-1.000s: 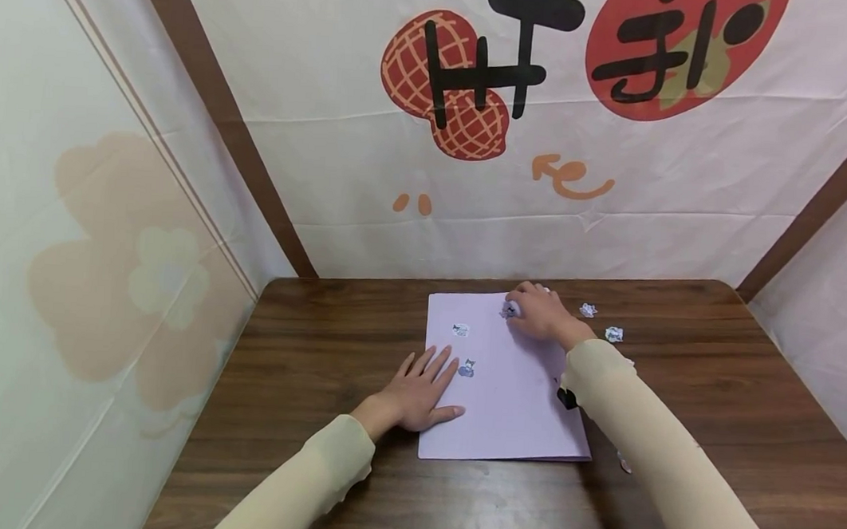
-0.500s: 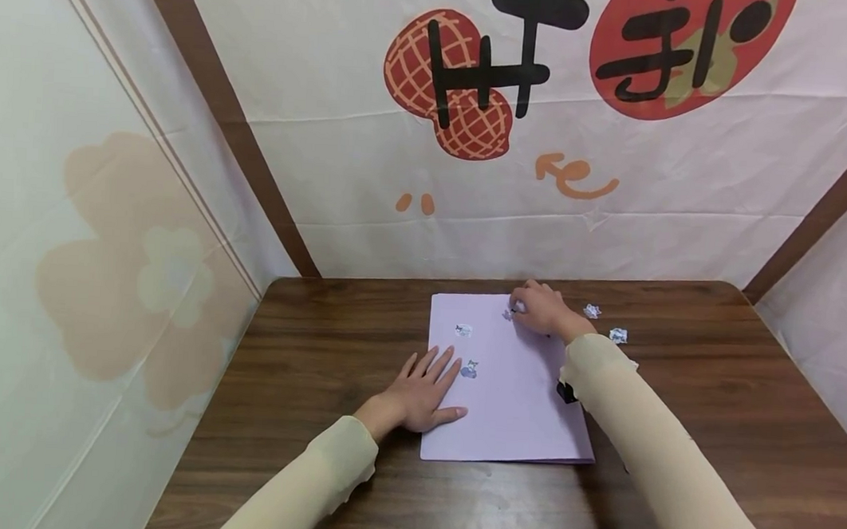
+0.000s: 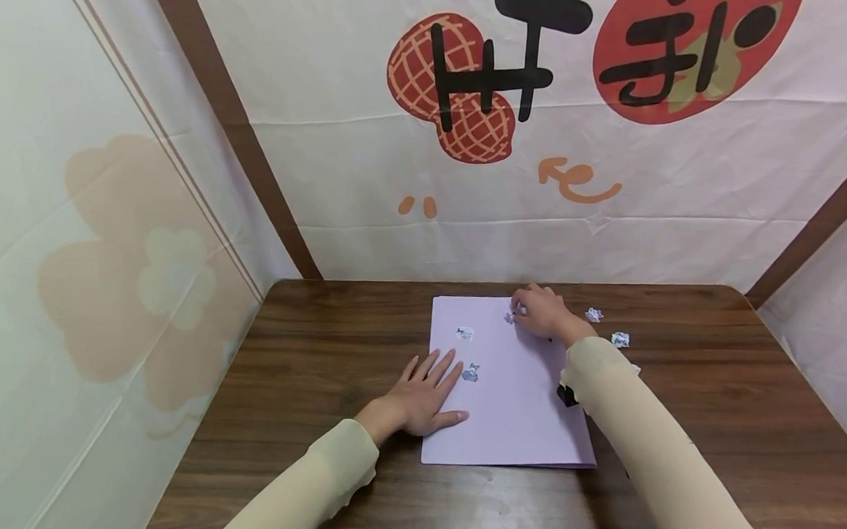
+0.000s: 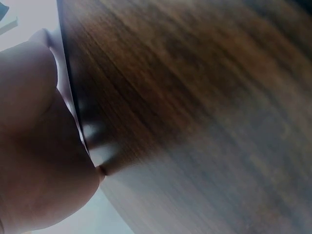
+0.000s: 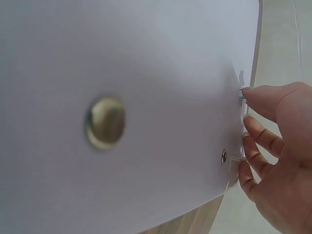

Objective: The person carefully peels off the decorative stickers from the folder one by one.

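A pale purple folder [image 3: 523,421] lies on the table, two stickers on its left part: one upper [image 3: 465,333], one lower [image 3: 470,372]. My left hand [image 3: 422,396] rests spread on the folder's left edge, fingertips beside the lower sticker. Near the folder's top, my right hand [image 3: 541,312] bends its fingers over a small sticker [image 3: 509,318], partly hidden. In the right wrist view the thumb [image 5: 261,97] touches that sticker on the folder's surface, the bent fingers close by. Only the back of my left hand [image 4: 34,141] shows in the left wrist view, blurred.
Loose stickers lie right of the folder on the brown wooden table [image 3: 341,332], among them one at the back [image 3: 594,314] and another [image 3: 620,339]. Round metal snaps [image 5: 106,123] sit on the folder. A printed cloth [image 3: 367,245] hangs behind the table.
My right fingers have drawn in slightly over the sticker near the folder's top, hiding more of it. My left hand stays in place. The head view has shifted a little.
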The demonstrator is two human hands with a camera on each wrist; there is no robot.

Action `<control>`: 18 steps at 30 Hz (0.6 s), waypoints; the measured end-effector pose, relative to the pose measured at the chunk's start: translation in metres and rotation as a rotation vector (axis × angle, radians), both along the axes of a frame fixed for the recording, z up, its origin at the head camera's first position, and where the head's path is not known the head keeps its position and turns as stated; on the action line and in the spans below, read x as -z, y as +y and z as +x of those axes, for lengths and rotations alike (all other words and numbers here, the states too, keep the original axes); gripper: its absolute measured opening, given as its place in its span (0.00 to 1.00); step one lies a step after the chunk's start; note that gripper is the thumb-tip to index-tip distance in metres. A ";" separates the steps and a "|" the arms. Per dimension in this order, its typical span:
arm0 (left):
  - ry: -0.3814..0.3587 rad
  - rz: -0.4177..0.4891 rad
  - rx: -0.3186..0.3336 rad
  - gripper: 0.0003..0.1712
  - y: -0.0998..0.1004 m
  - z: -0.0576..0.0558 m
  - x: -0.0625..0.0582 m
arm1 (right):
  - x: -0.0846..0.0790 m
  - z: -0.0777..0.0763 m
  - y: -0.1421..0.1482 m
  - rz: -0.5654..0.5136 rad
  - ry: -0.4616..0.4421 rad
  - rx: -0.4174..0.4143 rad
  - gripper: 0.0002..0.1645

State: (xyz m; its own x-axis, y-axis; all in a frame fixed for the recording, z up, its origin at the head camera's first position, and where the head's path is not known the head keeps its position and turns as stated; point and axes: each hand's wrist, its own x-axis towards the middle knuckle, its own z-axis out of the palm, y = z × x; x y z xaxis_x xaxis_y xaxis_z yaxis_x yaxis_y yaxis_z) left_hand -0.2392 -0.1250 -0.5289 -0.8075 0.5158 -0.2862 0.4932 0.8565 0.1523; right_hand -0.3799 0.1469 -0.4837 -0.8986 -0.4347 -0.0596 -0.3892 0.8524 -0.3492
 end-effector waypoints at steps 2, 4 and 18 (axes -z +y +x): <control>-0.001 -0.006 0.003 0.52 0.000 -0.001 0.000 | -0.001 0.000 0.000 -0.001 -0.009 0.000 0.16; -0.005 -0.008 0.004 0.52 0.000 -0.001 0.000 | -0.001 0.000 0.000 -0.004 -0.015 0.001 0.15; -0.008 0.005 -0.004 0.52 0.000 0.000 0.001 | 0.002 -0.005 -0.005 0.004 -0.028 0.037 0.11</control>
